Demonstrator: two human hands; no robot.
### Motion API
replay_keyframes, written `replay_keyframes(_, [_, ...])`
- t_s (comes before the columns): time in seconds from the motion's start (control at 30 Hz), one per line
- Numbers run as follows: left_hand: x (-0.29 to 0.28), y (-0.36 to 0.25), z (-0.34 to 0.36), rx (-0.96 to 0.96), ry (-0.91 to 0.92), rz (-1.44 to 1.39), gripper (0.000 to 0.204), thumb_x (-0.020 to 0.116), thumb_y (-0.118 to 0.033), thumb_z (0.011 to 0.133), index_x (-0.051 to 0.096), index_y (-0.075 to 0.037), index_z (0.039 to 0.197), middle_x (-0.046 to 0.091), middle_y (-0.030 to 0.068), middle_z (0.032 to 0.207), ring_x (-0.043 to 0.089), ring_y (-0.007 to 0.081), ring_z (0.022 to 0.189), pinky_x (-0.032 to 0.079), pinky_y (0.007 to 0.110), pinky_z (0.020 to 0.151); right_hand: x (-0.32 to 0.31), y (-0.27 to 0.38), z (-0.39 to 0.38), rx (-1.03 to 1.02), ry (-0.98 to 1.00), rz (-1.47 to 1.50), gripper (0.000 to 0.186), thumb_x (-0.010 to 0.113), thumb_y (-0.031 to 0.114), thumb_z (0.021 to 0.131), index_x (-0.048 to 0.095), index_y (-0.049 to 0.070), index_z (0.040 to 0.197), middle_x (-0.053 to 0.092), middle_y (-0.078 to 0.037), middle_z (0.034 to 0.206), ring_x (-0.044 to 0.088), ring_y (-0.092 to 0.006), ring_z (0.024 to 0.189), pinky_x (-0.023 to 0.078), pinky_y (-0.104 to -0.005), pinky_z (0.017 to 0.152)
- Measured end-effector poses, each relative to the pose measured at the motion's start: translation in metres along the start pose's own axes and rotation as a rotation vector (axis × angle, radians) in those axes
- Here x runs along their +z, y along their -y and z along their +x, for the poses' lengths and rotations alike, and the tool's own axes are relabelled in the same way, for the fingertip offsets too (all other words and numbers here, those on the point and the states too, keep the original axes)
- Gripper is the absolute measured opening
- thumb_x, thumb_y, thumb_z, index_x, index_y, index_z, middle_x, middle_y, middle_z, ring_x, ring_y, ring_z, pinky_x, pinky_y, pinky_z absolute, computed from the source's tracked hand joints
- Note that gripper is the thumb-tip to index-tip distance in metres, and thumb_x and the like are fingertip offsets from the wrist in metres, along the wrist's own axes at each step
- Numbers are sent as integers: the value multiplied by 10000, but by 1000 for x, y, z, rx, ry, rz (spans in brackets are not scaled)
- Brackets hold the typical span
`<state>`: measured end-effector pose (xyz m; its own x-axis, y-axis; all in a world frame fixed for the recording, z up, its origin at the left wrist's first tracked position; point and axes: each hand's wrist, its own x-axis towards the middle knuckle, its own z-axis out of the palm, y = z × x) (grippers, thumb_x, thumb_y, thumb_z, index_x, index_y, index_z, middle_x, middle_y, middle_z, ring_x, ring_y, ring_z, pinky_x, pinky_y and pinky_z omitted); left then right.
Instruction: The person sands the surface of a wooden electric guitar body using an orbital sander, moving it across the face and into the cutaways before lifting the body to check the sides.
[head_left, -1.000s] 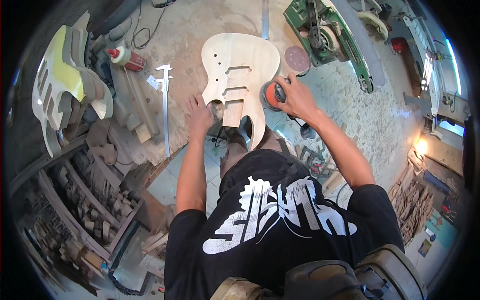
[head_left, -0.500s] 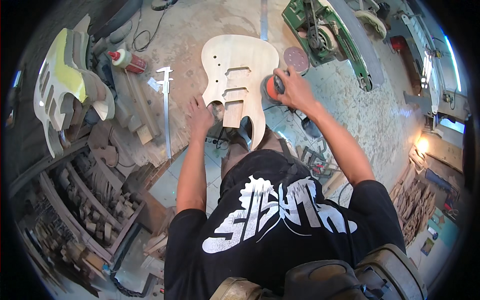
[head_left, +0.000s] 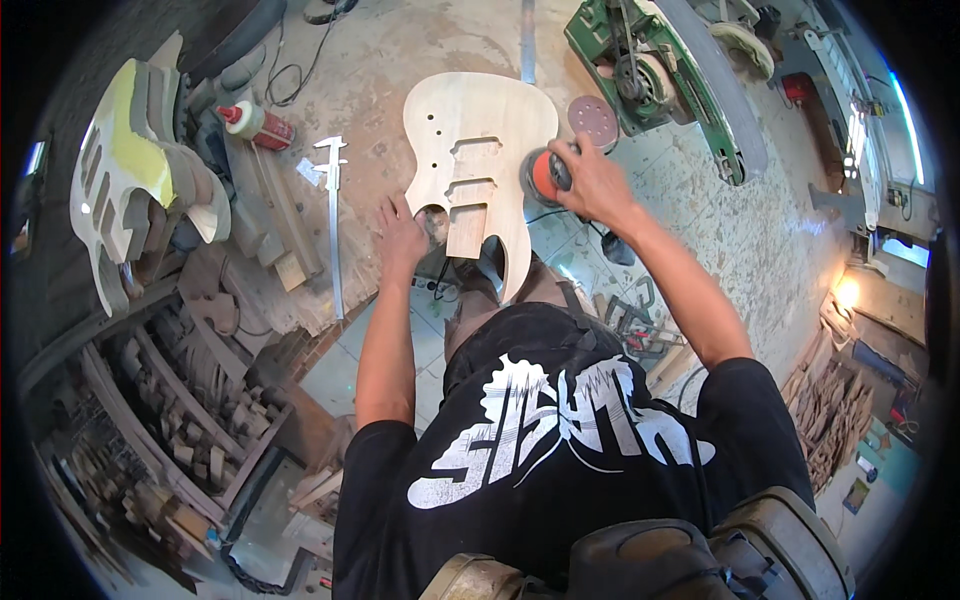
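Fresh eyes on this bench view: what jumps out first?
The pale wooden guitar body, lying mid-picture with its horns toward the person. Next, the orange-and-black sander at its right edge, gripped by the right hand. Then the guitar-shaped pieces with a yellow patch at far left, and the green machine at upper right.

The guitar body under my eyes is bare, pale wood, smooth & matt. My sander has orange & dark plastic. The sanding disc looks like matt abrasive paper. I see a metal caliper, slightly shiny, a plastic bottle, semi-gloss, approx., & a stained, matt tabletop. My shirt is black cloth, matt, w/ white print.
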<state>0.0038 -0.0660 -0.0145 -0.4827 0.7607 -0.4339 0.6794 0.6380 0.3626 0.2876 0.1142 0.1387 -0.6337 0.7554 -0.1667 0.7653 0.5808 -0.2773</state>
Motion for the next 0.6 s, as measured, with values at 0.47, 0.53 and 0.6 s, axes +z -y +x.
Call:
replay_keyframes(0.47, [5, 4, 0, -2, -9, 17, 721, 522, -402, 1074, 217, -135, 1670, 183, 210, 1744, 186, 450, 1602, 280, 743, 1189, -6, 6, 21, -10, -28, 44, 680, 779, 146, 758, 548, 154, 1398, 537, -237, 1218, 645, -493, 1071, 561, -555, 856])
replay_keyframes(0.53, [5, 0, 2, 11, -23, 5, 721, 523, -403, 1073, 217, -135, 1667, 194, 212, 1740, 195, 453, 1598, 286, 743, 1185, 0, 3, 38, -47, -76, 70, 669, 768, 124, 756, 545, 156, 1385, 538, -250, 1203, 655, -506, 1035, 562, -571, 831])
replay_keyframes(0.6, [3, 0, 2, 14, -22, 30, 723, 533, -399, 1068, 216, -135, 1663, 212, 215, 1731, 215, 460, 1588, 304, 746, 1173, 0, 11, 48, -90, -120, 101, 658, 757, 102, 754, 543, 158, 1373, 539, -263, 1188, 664, -519, 999, 564, -586, 805])
